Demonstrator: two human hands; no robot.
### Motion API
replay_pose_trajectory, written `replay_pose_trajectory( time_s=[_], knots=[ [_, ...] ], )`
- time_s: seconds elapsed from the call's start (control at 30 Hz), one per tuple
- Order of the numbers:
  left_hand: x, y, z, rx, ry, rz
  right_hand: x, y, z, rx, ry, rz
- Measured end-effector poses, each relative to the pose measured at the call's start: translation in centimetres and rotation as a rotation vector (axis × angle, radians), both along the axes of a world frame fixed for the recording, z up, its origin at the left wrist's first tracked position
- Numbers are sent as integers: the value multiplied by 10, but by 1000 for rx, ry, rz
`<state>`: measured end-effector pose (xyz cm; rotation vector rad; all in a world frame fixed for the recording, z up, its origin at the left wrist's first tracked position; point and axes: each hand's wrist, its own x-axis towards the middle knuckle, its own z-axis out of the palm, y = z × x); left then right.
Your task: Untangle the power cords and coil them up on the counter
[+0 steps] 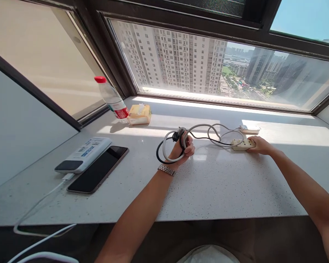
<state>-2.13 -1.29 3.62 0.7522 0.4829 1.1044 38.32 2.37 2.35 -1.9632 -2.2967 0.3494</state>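
My left hand [183,149] is closed round a coil of grey and black cable [164,148], with a dark plug [176,136] sticking up from the fist. A metal watch sits on that wrist. The grey cable [208,128] loops across the white counter [214,182] to a cream power strip [242,144]. My right hand [260,145] rests on the right end of that strip, fingers curled onto it. A small white adapter [249,128] lies just behind the strip.
A black phone [98,168] and a white power bank [83,154] lie at the left, with a white cable trailing off the front edge. A red-capped water bottle [113,99] and a tissue pack [139,114] stand by the window.
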Motion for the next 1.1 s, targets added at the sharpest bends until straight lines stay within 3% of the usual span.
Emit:
replay_pose_trajectory(
  time_s=[0.33, 0.53, 0.67, 0.8, 1.1],
  knots=[
    [-3, 1, -5, 68, 19, -49, 0, 14, -15, 83, 174, -113],
    [-4, 1, -5, 115, 45, -107, -10, 26, -27, 224, 312, -153],
    [-5, 3, -6, 101, 36, -68, -27, 27, -35, 292, 489, -116],
    [-7, 4, -5, 70, 25, -30, -42, 24, -36, 264, 676, -103],
    [-14, 8, 0, 6, 61, 107, -70, 13, -27, 250, 751, 98]
  ],
)
